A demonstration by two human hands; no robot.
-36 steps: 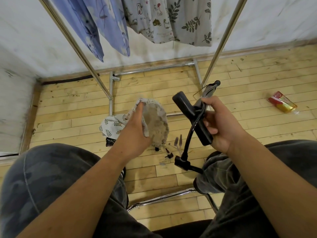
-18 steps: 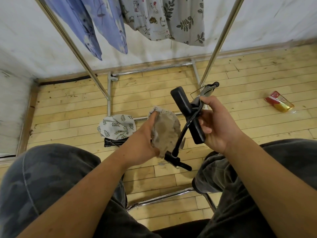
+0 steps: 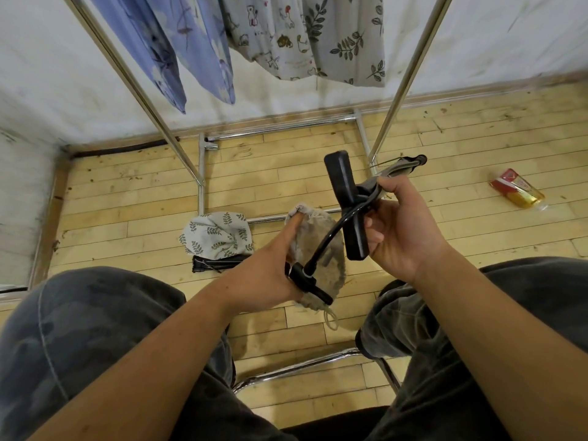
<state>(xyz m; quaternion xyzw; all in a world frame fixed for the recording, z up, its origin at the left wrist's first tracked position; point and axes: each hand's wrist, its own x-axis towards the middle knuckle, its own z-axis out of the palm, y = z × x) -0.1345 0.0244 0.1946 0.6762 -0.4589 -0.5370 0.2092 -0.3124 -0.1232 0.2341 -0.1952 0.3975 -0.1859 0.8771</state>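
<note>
The small black hand pump [image 3: 344, 198] is held in the right hand [image 3: 404, 230], its T-handle tilted nearly upright and its grey barrel pointing away up-right. Its black hose [image 3: 331, 237] curves down-left, the nozzle end lying across the pouch. The fuzzy grey-beige drawstring pouch [image 3: 332, 268] hangs limp from the left hand [image 3: 270, 275], a cord dangling below.

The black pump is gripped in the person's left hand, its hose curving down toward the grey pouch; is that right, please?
Not quite: the head view shows the black pump gripped in the right hand, its hose curving down toward the grey pouch.
</note>
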